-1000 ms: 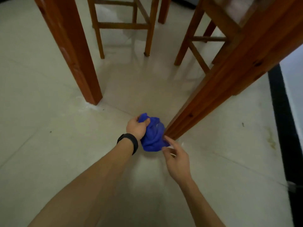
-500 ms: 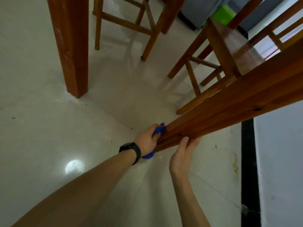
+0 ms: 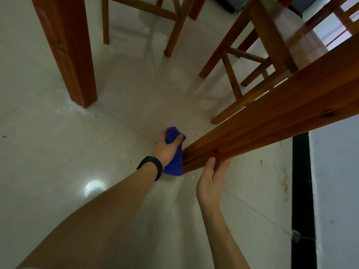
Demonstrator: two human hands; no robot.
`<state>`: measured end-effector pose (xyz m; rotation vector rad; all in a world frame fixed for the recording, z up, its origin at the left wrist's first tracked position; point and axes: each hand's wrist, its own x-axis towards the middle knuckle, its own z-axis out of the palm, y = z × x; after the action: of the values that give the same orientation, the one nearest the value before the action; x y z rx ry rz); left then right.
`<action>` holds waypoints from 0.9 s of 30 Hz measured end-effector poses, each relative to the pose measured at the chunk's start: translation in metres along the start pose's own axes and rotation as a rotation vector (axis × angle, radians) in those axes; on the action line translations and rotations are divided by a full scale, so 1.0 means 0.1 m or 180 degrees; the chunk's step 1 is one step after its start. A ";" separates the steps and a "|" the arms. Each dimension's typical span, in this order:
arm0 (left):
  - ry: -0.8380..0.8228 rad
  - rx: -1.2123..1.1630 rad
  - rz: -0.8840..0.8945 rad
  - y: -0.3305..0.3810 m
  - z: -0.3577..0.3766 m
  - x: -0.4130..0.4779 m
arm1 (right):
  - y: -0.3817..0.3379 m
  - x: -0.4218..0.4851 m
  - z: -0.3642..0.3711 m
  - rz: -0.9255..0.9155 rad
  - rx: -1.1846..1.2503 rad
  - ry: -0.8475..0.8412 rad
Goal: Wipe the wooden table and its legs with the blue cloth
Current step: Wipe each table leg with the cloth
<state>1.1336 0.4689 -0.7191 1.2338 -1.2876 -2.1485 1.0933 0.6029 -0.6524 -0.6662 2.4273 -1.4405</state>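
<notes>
A thick wooden table leg slants from the upper right down to the floor at centre. My left hand, with a black band on the wrist, grips the bunched blue cloth and holds it against the left side of the leg near its foot. My right hand holds the same leg from below, thumb on the near face and fingers behind it. A second table leg stands at the upper left.
Wooden chairs stand under the table at the top and upper right. The pale tiled floor spreads around. A black skirting strip and a white wall run down the right side.
My left hand has shifted the cloth at the leg's foot so more blue shows above and below the fist. My right hand went from just touching the leg to holding it.
</notes>
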 end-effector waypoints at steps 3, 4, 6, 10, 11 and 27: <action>-0.0403 0.0180 -0.0390 -0.13 0.24 0.05 | 0.03 0.01 -0.01 0.0025 0.0024 -0.0064; -0.0452 0.0107 -0.0491 -0.16 0.26 0.08 | 0.03 0.02 -0.01 0.0005 0.0010 -0.0073; -0.0487 0.0162 -0.0505 -0.17 0.26 0.13 | 0.06 0.03 0.00 -0.0018 -0.0012 -0.0081; -0.0467 0.1052 -0.0636 -0.24 0.09 0.15 | 0.08 0.03 0.02 0.0043 -0.0027 -0.0044; -0.0537 0.1419 -0.0843 -0.31 -0.01 0.12 | 0.09 0.03 0.03 0.0062 0.0004 -0.0042; -0.0442 0.0758 -0.0225 0.11 0.17 0.04 | 0.19 0.03 -0.06 -0.0219 -0.0617 0.0202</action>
<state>1.1164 0.4697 -0.7087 1.2542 -1.6209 -2.2140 1.0831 0.6144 -0.6663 -0.7629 2.6415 -1.2795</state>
